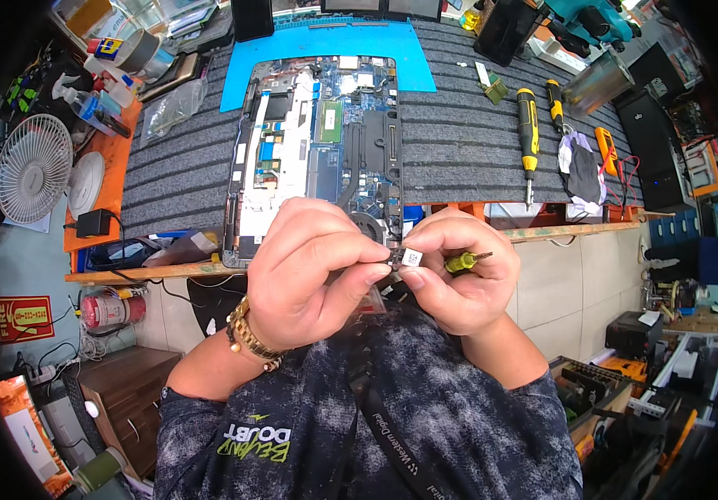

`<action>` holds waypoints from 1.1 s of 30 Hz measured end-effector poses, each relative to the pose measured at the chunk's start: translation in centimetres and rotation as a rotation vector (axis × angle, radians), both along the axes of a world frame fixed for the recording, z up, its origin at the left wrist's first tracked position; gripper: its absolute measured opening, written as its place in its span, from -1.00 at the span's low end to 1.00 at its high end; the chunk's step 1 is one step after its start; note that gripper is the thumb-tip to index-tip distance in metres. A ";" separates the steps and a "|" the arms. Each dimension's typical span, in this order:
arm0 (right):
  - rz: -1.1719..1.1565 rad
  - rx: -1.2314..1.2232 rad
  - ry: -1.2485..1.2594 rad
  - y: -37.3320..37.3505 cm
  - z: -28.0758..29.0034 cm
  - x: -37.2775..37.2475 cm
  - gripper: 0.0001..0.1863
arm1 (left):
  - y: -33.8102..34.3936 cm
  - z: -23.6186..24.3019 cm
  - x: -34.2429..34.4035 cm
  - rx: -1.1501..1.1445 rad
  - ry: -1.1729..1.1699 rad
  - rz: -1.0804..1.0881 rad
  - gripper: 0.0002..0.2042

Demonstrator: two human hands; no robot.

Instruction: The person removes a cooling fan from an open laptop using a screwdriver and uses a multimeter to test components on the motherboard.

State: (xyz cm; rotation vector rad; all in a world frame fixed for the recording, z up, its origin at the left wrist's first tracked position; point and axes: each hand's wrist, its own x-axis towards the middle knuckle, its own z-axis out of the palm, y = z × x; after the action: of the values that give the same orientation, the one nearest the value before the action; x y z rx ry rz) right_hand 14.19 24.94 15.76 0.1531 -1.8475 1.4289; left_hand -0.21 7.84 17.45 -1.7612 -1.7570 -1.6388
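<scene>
L hand [305, 267] & R hand [476, 292]: thumb-and-finger pinches closed on small white-labelled part [411, 257] betw. them, label nearer R; long axis approx. L–R, ends partly hidden. R also w/ yellow-green tool [461, 262] across palm. Opened laptop base [326, 167] just beyond, long axis fore–aft.

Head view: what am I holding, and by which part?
The left hand pinches the dark end of a small white-labelled part, the right hand its labelled end. A yellowish tool also sits in the right hand, grip partly hidden.
</scene>
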 end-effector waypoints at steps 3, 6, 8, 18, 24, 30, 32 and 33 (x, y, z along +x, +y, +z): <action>-0.001 0.012 0.007 0.0 0.0 -0.1 -0.70 | 0.0 0.0 0.1 -0.005 -0.071 -0.026 -0.80; 0.007 0.004 0.007 0.0 -0.1 0.0 -0.70 | 0.1 -0.1 0.2 -0.006 -0.129 -0.046 -0.82; 0.012 -0.012 -0.003 0.0 -0.1 0.0 -0.70 | 0.1 -0.2 0.2 -0.014 -0.160 -0.054 -0.84; 0.018 -0.041 -0.003 -0.1 -0.2 0.0 -0.70 | 0.0 -0.4 0.4 -0.040 -0.292 -0.095 -0.88; 0.024 -0.034 -0.008 0.0 -0.2 0.0 -0.69 | -0.1 -0.5 0.5 -0.039 -0.321 -0.102 -0.89; 0.031 -0.044 -0.009 -0.1 -0.3 0.0 -0.68 | 0.0 -0.6 0.5 -0.032 -0.327 -0.109 -0.90; 0.034 -0.051 -0.008 -0.1 -0.3 0.0 -0.68 | 0.0 -0.7 0.4 -0.029 -0.331 -0.112 -0.90; 0.035 -0.055 -0.007 -0.1 -0.4 0.0 -0.68 | 0.0 -0.8 0.4 -0.028 -0.333 -0.112 -0.89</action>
State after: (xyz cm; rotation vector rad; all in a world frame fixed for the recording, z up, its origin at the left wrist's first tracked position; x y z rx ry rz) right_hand 14.16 24.80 15.41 0.1537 -1.8179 1.5044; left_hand 0.21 7.84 16.69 -1.7055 -1.8475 -2.0652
